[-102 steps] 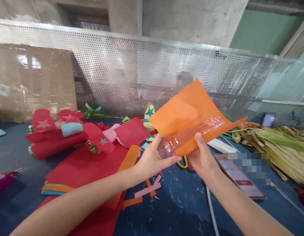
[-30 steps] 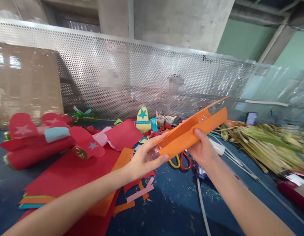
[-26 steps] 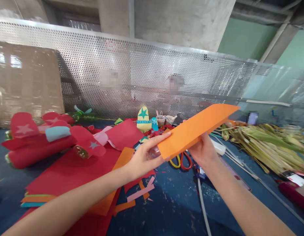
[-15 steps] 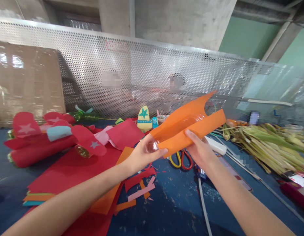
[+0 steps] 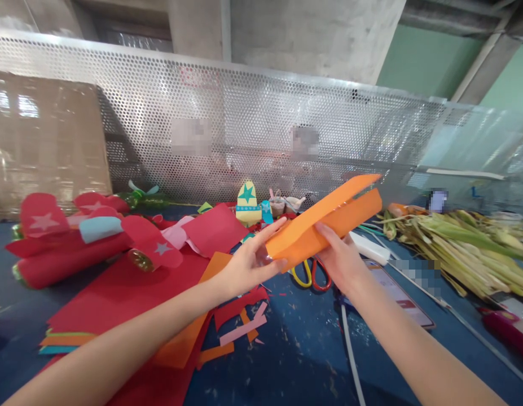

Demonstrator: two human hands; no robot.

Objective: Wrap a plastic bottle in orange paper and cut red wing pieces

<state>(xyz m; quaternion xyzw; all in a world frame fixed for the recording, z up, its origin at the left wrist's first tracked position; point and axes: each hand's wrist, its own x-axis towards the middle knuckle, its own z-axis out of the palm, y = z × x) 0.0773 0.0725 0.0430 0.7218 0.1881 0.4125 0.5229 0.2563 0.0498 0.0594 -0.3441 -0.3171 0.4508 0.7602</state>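
Note:
An orange sheet (image 5: 324,225) is wrapped around a clear plastic bottle, which is now almost wholly hidden inside it. My left hand (image 5: 255,256) grips the near left end, with the thumb below and the fingers over the top. My right hand (image 5: 339,254) holds the sheet's lower side, its thumb lying on the orange surface. The sheet's two long edges stand slightly apart at the far right end. Just beneath lie scissors with yellow and red handles (image 5: 320,275), their blades hidden.
Red sheets (image 5: 130,293) and cut paper strips (image 5: 244,330) lie on the blue table. Red paper-covered bottles (image 5: 75,256) stand left. A phone (image 5: 399,293), a white cable (image 5: 350,355) and dry corn husks (image 5: 464,248) are on the right. A perforated metal panel (image 5: 261,113) runs behind.
The orange sheet's upper flap has folded down over the bottle, closing most of the gap. My left fingers have moved up onto the sheet's top side.

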